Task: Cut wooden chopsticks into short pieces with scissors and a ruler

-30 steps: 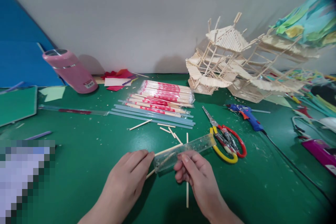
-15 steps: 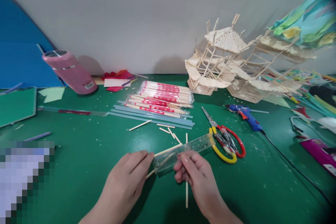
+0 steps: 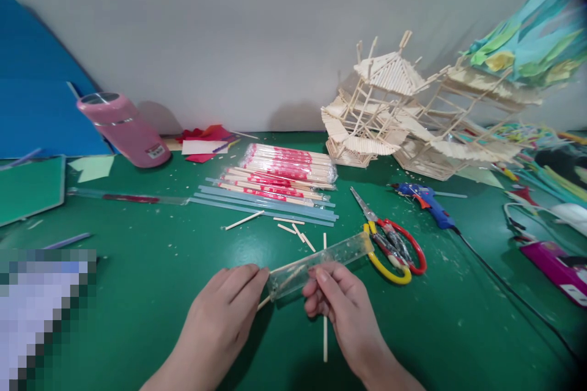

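Note:
My left hand point(image 3: 229, 311) is closed around a thin wooden stick point(image 3: 265, 303), whose ends show past the fingers; the grip itself is mostly hidden. Between my right hand's point(image 3: 339, 299) thumb and fingers is a clear plastic ruler point(image 3: 342, 252), tilted up to the right. Its left end meets the stick at my left fingertips. A longer wooden stick point(image 3: 325, 339) lies on the green table under my right hand. Several short stick pieces point(image 3: 287, 228) are scattered beyond. Scissors point(image 3: 398, 241) with red and yellow handles lie just right of the ruler's far end.
Packed chopsticks point(image 3: 288, 165) and bluish glue sticks point(image 3: 270, 209) lie ahead. A blue glue gun point(image 3: 426, 201) with its black cord point(image 3: 499, 272) is at right. Stick-built towers point(image 3: 389, 73) stand at the back right, a pink flask point(image 3: 126, 131) at the back left.
The view has shifted very slightly. Both hands keep their hold, and the ruler and stick stay almost in the same place.

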A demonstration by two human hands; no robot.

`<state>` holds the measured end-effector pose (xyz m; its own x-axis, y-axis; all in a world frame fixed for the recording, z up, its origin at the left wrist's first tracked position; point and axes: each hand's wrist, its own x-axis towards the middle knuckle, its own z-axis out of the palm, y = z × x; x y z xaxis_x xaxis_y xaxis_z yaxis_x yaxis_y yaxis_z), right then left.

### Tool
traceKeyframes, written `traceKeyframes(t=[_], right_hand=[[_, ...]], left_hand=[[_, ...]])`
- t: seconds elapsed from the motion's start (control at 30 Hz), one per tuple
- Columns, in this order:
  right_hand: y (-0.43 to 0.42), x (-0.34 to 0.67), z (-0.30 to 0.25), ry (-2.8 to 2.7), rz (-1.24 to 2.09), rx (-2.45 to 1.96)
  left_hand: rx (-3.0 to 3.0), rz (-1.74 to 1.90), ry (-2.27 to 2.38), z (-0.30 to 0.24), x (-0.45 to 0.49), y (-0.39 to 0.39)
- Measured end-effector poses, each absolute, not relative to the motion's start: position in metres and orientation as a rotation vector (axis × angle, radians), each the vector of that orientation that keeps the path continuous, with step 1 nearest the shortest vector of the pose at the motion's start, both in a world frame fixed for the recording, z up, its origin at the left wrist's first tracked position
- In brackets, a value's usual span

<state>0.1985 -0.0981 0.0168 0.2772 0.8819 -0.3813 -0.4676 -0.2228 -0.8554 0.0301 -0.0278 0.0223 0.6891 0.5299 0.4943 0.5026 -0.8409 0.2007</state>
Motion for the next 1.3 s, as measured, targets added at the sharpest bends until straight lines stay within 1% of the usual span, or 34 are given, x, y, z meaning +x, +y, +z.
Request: traceKeyframes(t=[0.17,0.53,0.83,1.3], right_hand=[[-0.0978,0.1973,0.0175,-0.447,1.328,-1.242],[-0.0974,0.1983,0.0161,-0.461,1.324,-1.251],[-0.1010,0.1993,0.0150,-0.503,1.319,-1.268],[-0.1011,0.1996,0.0165,-0.475,1.311,-1.273]], left_hand=[[2.791,0.884,0.938,0.0181,0.0293,-0.0275],[2.807,0.841,0.903,0.0176,0.0284,-0.0271],[2.695,0.815,0.979,0.0205,0.0318,-0.0318],[2.682,0.799,0.977,0.0223,0.0311,-0.0324]])
